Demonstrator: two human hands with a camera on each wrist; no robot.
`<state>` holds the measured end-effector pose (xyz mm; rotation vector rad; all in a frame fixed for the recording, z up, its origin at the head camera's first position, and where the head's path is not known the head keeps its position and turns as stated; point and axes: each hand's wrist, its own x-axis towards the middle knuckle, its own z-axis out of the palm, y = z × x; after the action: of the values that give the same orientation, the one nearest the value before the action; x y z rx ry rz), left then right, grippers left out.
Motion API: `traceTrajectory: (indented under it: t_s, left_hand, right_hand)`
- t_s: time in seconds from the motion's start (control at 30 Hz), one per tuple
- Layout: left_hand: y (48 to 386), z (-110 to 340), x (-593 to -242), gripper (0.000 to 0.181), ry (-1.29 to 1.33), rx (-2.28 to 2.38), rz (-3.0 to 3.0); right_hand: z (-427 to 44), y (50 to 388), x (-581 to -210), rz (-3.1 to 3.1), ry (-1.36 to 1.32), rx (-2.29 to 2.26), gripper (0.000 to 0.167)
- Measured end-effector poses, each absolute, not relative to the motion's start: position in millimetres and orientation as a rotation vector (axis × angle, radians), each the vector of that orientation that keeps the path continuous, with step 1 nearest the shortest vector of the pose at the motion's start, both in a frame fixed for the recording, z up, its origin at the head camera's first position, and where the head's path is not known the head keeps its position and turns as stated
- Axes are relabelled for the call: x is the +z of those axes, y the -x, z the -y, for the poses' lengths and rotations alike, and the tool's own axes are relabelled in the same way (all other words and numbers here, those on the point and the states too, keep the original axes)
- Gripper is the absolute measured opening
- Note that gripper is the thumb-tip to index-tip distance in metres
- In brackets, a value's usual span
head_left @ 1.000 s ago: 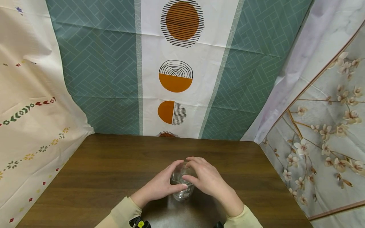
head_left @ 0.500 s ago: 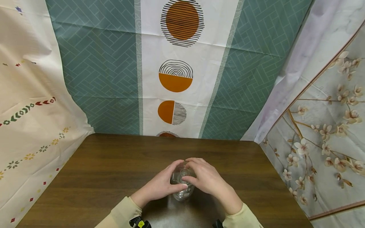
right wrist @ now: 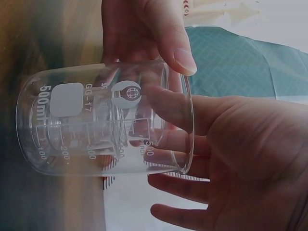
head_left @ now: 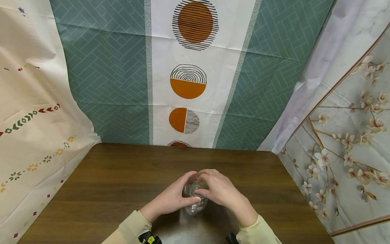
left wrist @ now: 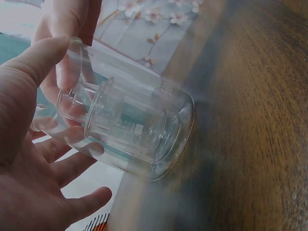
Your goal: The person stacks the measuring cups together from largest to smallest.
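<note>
A clear 500 ml glass beaker point(right wrist: 67, 98) stands upright on the table near its front edge. My left hand point(head_left: 170, 200) grips it round the side near the rim, thumb on the near side. Inside it is a smaller glass beaker point(left wrist: 125, 120), and a still smaller glass point(left wrist: 72, 103) shows at that one's mouth. My right hand point(head_left: 220, 189) reaches over the big rim, and its thumb and forefinger pinch the smallest glass. Its other fingers are spread past the rim. Overlapping clear walls hide how deep the smallest glass sits.
The brown wooden table point(head_left: 128, 176) reaches back to a green and white patterned cloth point(head_left: 118, 84). A cream cloth point(head_left: 36, 135) hangs at the left side and a floral cloth point(head_left: 344, 152) at the right.
My right hand and wrist have shifted very slightly left, and the small inner glass appears a little lower. My left hand keeps its grip on the large beaker, which stays in place.
</note>
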<state>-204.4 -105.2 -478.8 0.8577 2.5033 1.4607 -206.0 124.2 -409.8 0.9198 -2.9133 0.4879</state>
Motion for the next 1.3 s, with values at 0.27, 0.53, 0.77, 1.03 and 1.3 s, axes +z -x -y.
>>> traceTrajectory:
  t_s: [0.27, 0.53, 0.77, 1.03, 1.3]
  left_hand:
    - [205, 104, -478, 0.091, -0.833, 1.452, -2.507]
    - [206, 104, -481, 0.091, -0.857, 1.472, -2.488]
    - [206, 104, -481, 0.092, -0.858, 1.476, -2.48]
    - [208, 104, -483, 0.091, -0.901, 1.48, -2.485]
    - [208, 104, -482, 0.089, -0.899, 1.486, -2.49]
  right_hand:
    - [-122, 208, -409, 2.914, -0.915, 0.44, 0.028]
    - [-118, 209, -408, 2.939, -0.898, 0.362, 0.03]
    - [-116, 211, -407, 2.968, -0.906, 0.302, 0.03]
    - [-115, 213, -405, 2.985, -0.914, 0.273, 0.03]
    - [-113, 215, -404, 2.993, -0.918, 0.266, 0.028]
